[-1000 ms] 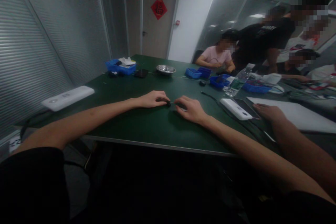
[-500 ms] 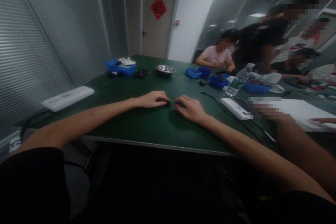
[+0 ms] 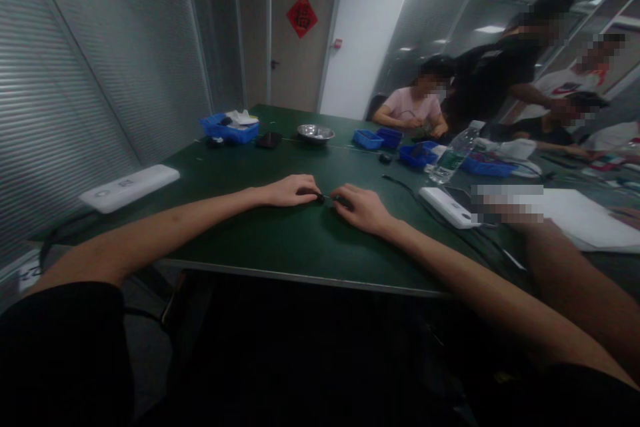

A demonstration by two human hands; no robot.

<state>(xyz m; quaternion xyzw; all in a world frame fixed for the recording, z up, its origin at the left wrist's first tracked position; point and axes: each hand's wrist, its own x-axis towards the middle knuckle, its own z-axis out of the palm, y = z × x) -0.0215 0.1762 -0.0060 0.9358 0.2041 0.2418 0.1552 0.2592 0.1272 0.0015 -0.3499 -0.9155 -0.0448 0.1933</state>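
Note:
Over the green table (image 3: 280, 240), my two hands nearly meet. My left hand (image 3: 294, 190) pinches a small black part (image 3: 321, 198) between thumb and fingers; its exact kind is too small and dark to make out. Curled fingers of my right hand (image 3: 364, 207) hold what looks like a small screwdriver (image 3: 328, 197), with a dark handle and a thin metal shaft. The shaft points left and its tip reaches the black part. Most of the handle is hidden by my right fingers.
A metal bowl (image 3: 315, 135), a blue bin (image 3: 233, 130) and a dark phone (image 3: 269, 140) lie farther back. White power banks (image 3: 130, 188) flank my arms. At right are a water bottle (image 3: 456, 153), a cable (image 3: 405, 185), paper (image 3: 580, 217) and a co-worker's arm (image 3: 565, 273).
My hands have drawn slightly closer, the screwdriver's shaft now nearer the black part. In the background, a standing person in black has shifted and reaches an arm to the right.

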